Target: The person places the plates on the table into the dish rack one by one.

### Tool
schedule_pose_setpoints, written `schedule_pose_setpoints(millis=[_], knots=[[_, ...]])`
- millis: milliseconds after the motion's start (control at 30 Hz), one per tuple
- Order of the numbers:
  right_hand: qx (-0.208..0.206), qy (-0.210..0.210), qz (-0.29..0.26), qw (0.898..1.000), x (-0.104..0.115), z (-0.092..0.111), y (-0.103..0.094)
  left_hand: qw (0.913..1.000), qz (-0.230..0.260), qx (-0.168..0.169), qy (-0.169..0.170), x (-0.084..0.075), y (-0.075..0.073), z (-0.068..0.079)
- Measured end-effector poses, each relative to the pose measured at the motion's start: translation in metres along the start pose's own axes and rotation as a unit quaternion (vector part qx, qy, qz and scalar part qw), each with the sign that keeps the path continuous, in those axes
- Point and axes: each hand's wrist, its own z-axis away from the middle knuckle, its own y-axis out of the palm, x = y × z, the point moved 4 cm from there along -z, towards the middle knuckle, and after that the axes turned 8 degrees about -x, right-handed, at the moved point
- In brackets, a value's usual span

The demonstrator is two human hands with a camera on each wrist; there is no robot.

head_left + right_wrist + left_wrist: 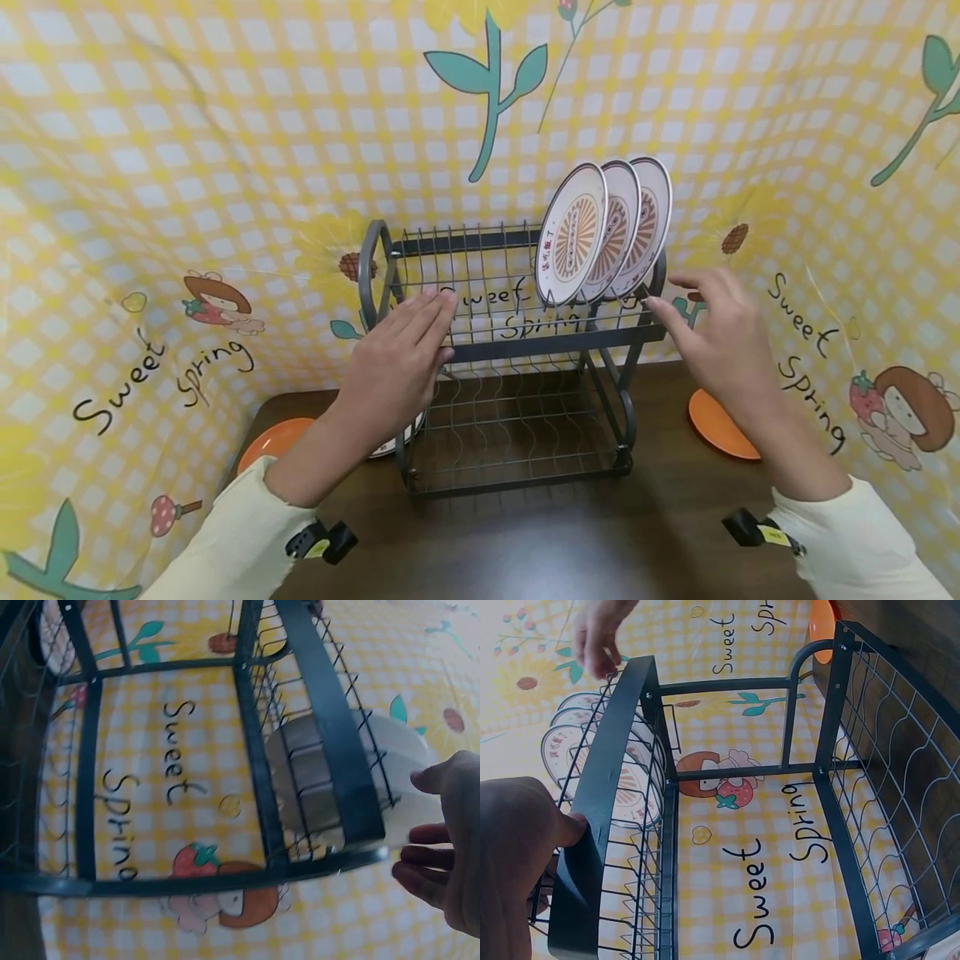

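Note:
A dark metal two-tier dish rack (525,346) stands on the table. Three white plates (573,233) with a sunburst print lean upright in the right part of its top tier. My left hand (401,350) is at the top tier's front left corner. In the left wrist view, its thumb (571,829) lies against the front bar (604,795), with the other fingers partly hidden behind it. My right hand (716,333) is beside the rack's right end with fingers bent and spread, holding nothing. The right wrist view shows its thumb (429,778) close to the plates' backs (397,761).
An orange dish (277,437) lies left of the rack, and another orange dish (720,425) lies to the right. A patterned plate (405,437) shows partly behind my left forearm. Yellow checked cloth (300,125) hangs behind and at both sides of the brown table (517,542).

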Motion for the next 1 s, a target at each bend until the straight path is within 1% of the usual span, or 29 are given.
schedule_pose_setpoints(millis=[67, 133, 167, 233, 333, 467, 600, 667, 733, 767, 833, 900, 967, 1000], knots=[[0.049, 0.009, 0.010, 0.999, -0.006, 0.004, 0.002, 1.0000, -0.002, 0.000, -0.001, 0.000, 0.000, 0.000], [0.088, 0.008, 0.020, 0.996, -0.010, 0.008, 0.005, 1.0000, -0.005, -0.002, -0.001, 0.001, 0.000, 0.001], [0.101, 0.002, 0.027, 0.995, -0.011, 0.010, 0.006, 1.0000, -0.006, -0.002, -0.001, 0.001, 0.000, 0.001], [0.108, -0.016, 0.030, 0.994, -0.013, 0.013, 0.008, 1.0000, -0.008, -0.004, -0.001, 0.001, 0.000, 0.002], [0.091, -0.046, 0.017, 0.995, -0.014, 0.016, 0.010, 0.9999, -0.008, -0.007, 0.000, 0.002, 0.000, 0.002], [0.058, -0.085, -0.018, 0.995, -0.012, 0.018, 0.012, 0.9999, -0.004, -0.010, 0.000, 0.002, 0.000, 0.002], [0.030, -0.109, -0.044, 0.993, -0.010, 0.019, 0.014, 1.0000, -0.002, -0.003, -0.002, 0.002, 0.001, 0.001], [0.018, -0.113, -0.045, 0.992, -0.011, 0.020, 0.014, 0.9998, 0.016, 0.004, -0.008, 0.003, 0.000, 0.001], [0.014, -0.113, -0.042, 0.993, -0.012, 0.022, 0.015, 0.9983, 0.054, 0.002, -0.023, 0.005, -0.001, 0.001], [0.013, -0.112, -0.039, 0.993, -0.012, 0.022, 0.015, 0.9964, 0.076, -0.004, -0.035, 0.006, -0.002, 0.001], [0.012, -0.109, -0.035, 0.993, -0.014, 0.023, 0.016, 0.9896, 0.126, -0.027, -0.064, 0.010, -0.005, 0.003], [0.012, -0.106, -0.034, 0.994, -0.015, 0.024, 0.017, 0.9799, 0.159, -0.072, -0.098, 0.015, -0.009, 0.008], [0.010, -0.104, -0.035, 0.994, -0.015, 0.024, 0.017, 0.9682, 0.165, -0.125, -0.140, 0.021, -0.011, 0.018], [0.009, -0.103, -0.036, 0.994, -0.016, 0.024, 0.018, 0.9597, 0.165, -0.153, -0.168, 0.024, -0.011, 0.024]])
